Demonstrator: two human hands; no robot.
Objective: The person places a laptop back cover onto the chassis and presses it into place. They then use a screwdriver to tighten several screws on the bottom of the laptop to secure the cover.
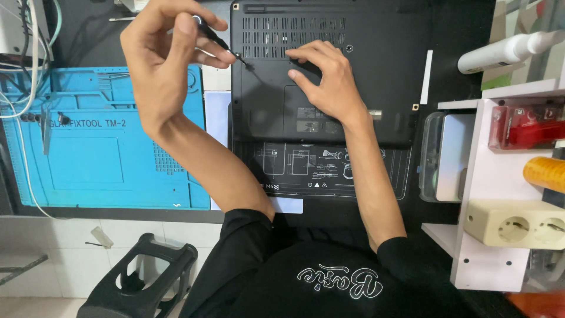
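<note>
A black laptop [376,70] lies upside down, its bottom cover and vent slots facing up, on a dark mat with white diagrams [329,168]. My left hand [162,59] pinches a small black screwdriver [215,38] between thumb and fingers. The screwdriver slants down to the right, and its tip meets the cover near the left end of the vent slots. My right hand [326,76] rests palm down on the middle of the cover with its fingers spread.
A blue repair mat [100,147] lies left of the laptop, with white cables [23,88] at its left edge. A white shelf [488,171] on the right holds a beige power socket [518,224]. A white bottle [506,50] lies above, a black stool [141,277] below.
</note>
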